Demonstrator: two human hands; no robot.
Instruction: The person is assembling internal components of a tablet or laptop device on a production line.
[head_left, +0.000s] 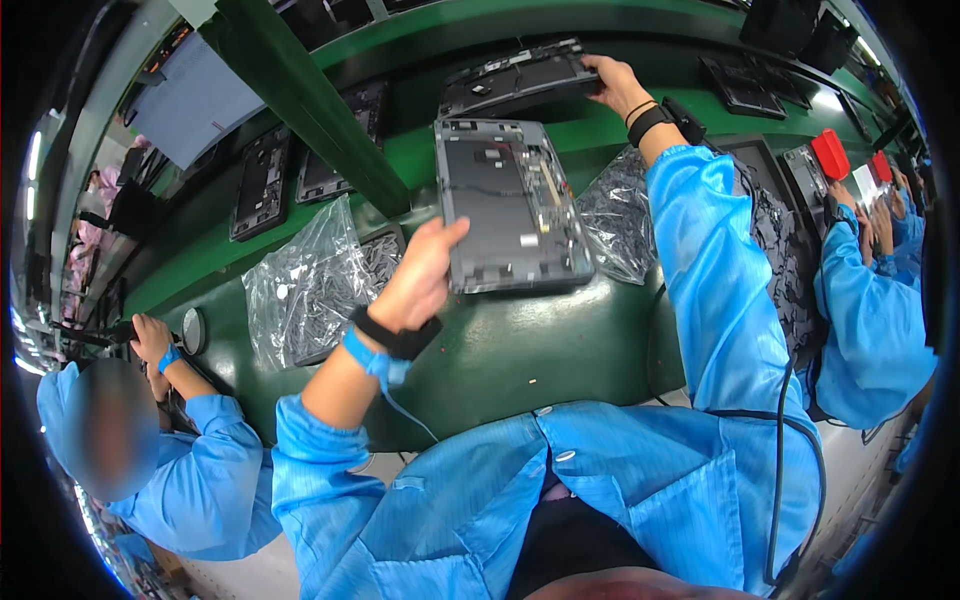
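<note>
My left hand (420,275) is closed on the left edge of an opened, tablet-like device (495,205), thumb on its inner face. A flat dark battery block and a strip of circuit board are exposed in it. Farther away, my right hand (613,88) grips the right end of a second opened device (515,85), which is tilted over the green line at the back. Its fingertips are partly hidden behind that device. Both wrists wear dark bands, and a blue strap with a cord circles the left one.
Clear plastic bags of small dark parts (315,300) (620,225) flank the middle. A tray of dark pieces (775,240) stands right of my right arm. More opened devices (262,185) lie beyond a slanted green post (300,100). Co-workers in blue sit at both sides.
</note>
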